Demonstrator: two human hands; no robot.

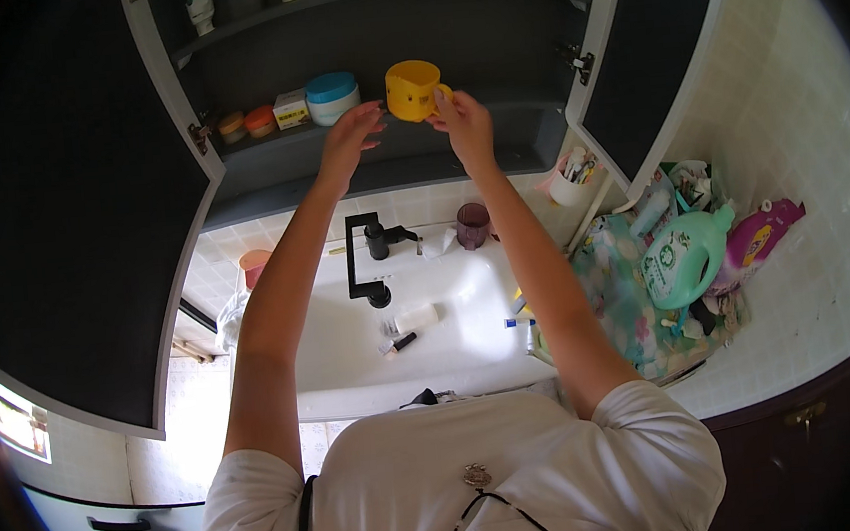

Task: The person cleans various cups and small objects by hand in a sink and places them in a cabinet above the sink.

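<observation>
A yellow cup (412,93) with a handle on its right side is at the lower shelf of the dark cabinet (487,36). My right hand (464,128) grips that handle, fingers closed round it. Just left of the cup, my left hand (347,142) is raised with its fingers apart, holding nothing. Behind the left hand stands a white jar with a blue lid (333,97). Further left along the same shelf are a small yellow and white box (291,109), an orange-lidded jar (260,121) and a brownish round jar (232,128).
Both cabinet doors (72,213) stand open. Below is a white sink (468,302) with a black faucet (376,239) and small bottles inside. A purple cup (473,225) sits on its back rim. Green detergent jug (689,257) and purple pouch (755,244) lie at right.
</observation>
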